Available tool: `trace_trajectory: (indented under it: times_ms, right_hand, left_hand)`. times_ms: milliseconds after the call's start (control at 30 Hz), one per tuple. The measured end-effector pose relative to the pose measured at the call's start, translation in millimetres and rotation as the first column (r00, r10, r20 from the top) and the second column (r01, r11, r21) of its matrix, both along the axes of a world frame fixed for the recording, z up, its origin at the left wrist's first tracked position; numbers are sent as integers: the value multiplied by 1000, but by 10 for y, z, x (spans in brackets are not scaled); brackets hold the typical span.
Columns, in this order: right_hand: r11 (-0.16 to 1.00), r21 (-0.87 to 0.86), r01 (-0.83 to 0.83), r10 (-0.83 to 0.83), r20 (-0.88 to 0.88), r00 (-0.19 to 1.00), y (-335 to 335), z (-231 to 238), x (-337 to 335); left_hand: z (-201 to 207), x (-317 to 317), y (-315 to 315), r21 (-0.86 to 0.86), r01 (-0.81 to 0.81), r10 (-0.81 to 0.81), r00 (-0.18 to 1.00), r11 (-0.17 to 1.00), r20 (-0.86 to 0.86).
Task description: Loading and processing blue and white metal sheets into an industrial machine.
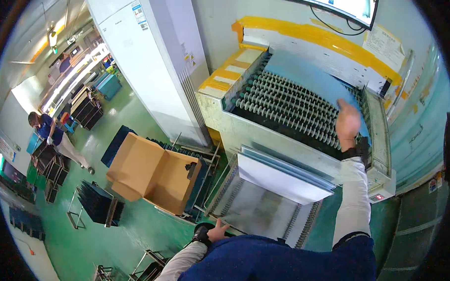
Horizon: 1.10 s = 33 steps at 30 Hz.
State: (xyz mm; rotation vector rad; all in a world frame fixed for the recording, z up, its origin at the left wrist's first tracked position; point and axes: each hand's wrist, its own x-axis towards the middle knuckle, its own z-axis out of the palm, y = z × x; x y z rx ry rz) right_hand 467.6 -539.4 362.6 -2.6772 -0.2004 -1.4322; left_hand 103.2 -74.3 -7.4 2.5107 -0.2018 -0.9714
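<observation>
A thin light-blue sheet [301,74] lies slanted over the rows of ridged rollers [286,100] in a pale machine. My right hand [348,124] is closed at the sheet's near right edge; some of its fingers are hidden. By the near left corner of a slotted rack [309,225], my left hand [218,232] grips the frame's edge. Several flat panels stand upright at the rack's far side, a white panel [278,179] in front and bluish ones behind it. Black bands circle both wrists.
An open cardboard box [176,181] sits on a stand left of the rack. Behind it rises a tall white cabinet [139,53]. A screen [338,8] hangs above the machine. Black racks [99,205] stand on the green floor, and another person [56,137] is far left.
</observation>
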Motion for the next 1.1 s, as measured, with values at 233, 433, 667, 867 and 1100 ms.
trace_trajectory:
  times_ms: [233, 433, 667, 867, 1100]
  right_hand:
    - [995, 75, -63, 90, -457, 885, 423, -718, 233]
    - [997, 64, 38, 16, -684, 730, 312, -828, 481]
    - [986, 144, 86, 36, -683, 730, 28, -886, 934]
    - [977, 148, 152, 7, -738, 675, 15, -922, 1044]
    - [978, 192, 82, 89, -739, 668, 40, -780, 824]
  left_hand:
    - [83, 93, 27, -51, 31, -36, 994, 998, -99]
    - [374, -35, -85, 2, -65, 65, 998, 998, -28]
    - [798, 953, -126, -65, -252, 259, 955, 966, 145]
    - [1125, 1421, -71, -83, -308, 319, 921, 948, 222]
    - [1059, 1325, 24, -87, -341, 352, 913, 936, 206]
